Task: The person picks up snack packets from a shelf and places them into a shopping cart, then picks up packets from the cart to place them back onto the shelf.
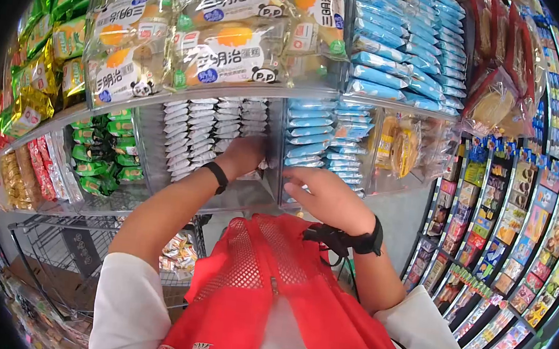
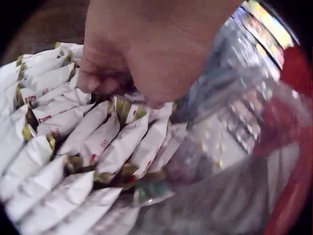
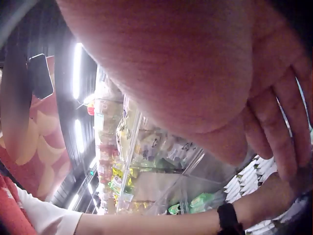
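Observation:
In the head view my left hand [image 1: 244,155] reaches into a clear bin of white snack packets [image 1: 193,134]. Close up in the left wrist view, its curled fingers and thumb come down on a white packet [image 2: 134,110] with a gold end, among tilted rows of similar ones; the fingertips are partly hidden. My right hand [image 1: 318,191] is in front of the blue packets [image 1: 309,134], beside the bin's clear divider. Its fingers [image 3: 274,127] are extended and hold nothing in the right wrist view.
Panda-printed cake packs [image 1: 230,50] fill the shelf above, beside more blue packets [image 1: 397,45]. Green packets [image 1: 105,149] occupy a bin on the left. Below is a wire rack [image 1: 53,248]; a tall display of hanging packs [image 1: 489,213] stands on the right.

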{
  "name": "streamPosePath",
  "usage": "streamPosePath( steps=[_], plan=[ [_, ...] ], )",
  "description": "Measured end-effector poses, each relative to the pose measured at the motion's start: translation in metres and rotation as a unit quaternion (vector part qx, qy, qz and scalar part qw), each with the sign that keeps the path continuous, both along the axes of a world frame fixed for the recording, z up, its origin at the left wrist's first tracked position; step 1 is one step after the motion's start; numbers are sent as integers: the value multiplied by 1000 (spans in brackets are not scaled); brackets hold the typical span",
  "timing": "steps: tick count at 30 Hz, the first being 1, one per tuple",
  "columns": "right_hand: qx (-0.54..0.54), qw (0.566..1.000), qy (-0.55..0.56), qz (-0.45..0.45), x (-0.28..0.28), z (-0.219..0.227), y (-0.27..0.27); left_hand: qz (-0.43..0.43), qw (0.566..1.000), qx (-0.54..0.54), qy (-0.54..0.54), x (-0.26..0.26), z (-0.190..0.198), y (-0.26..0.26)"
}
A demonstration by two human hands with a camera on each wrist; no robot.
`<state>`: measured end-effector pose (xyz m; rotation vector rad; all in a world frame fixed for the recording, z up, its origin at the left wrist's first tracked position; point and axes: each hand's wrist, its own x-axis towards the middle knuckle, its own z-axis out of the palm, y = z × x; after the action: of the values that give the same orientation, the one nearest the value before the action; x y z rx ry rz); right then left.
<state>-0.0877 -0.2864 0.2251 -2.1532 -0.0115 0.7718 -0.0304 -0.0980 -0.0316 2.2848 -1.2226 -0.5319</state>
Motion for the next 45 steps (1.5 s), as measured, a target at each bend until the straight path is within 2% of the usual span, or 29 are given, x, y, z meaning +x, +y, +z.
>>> streamPosePath(
  steps=[3,6,8,9,12,15,18,21,24,27,29,30,33,38,41,45],
  plan=[
    [-3,999,29,-30,-4,9,-11,-75,996,9,40,6,-8,4],
    [-10,998,42,-53,-8,10,-17,-116,993,-1,34,3,-15,4],
    [-8,997,46,-62,-7,11,-19,-74,995,-24,60,1,-20,1],
    [1,997,32,-69,-8,9,-19,-51,995,-34,74,1,-13,0],
    [23,996,18,-79,-11,5,-20,-114,988,-67,77,7,14,8],
    [28,994,61,-82,-9,12,-22,-319,947,45,14,8,44,15],
    [36,992,73,-92,-6,15,-23,-306,951,-44,28,7,35,25],
    [32,993,51,-99,-10,13,-20,-231,966,36,113,3,42,28],
    [35,995,57,-77,-7,17,-16,-325,941,95,15,5,42,33],
    [57,994,67,-63,-6,14,-17,-272,962,13,-26,2,58,59],
    [73,992,79,-67,-4,11,-17,-264,964,-24,-30,-5,35,64],
    [72,993,76,-63,-4,10,-16,-261,964,-43,-31,-5,35,64],
    [76,993,69,-56,-2,9,-13,-217,972,94,8,-17,37,37],
    [120,985,88,-83,-1,14,-16,-221,943,247,15,-42,5,18],
    [103,987,74,-96,-6,18,-23,-191,932,304,45,-41,19,14],
    [90,993,53,-59,-8,13,-17,-165,926,334,67,-31,58,21]
  ],
)
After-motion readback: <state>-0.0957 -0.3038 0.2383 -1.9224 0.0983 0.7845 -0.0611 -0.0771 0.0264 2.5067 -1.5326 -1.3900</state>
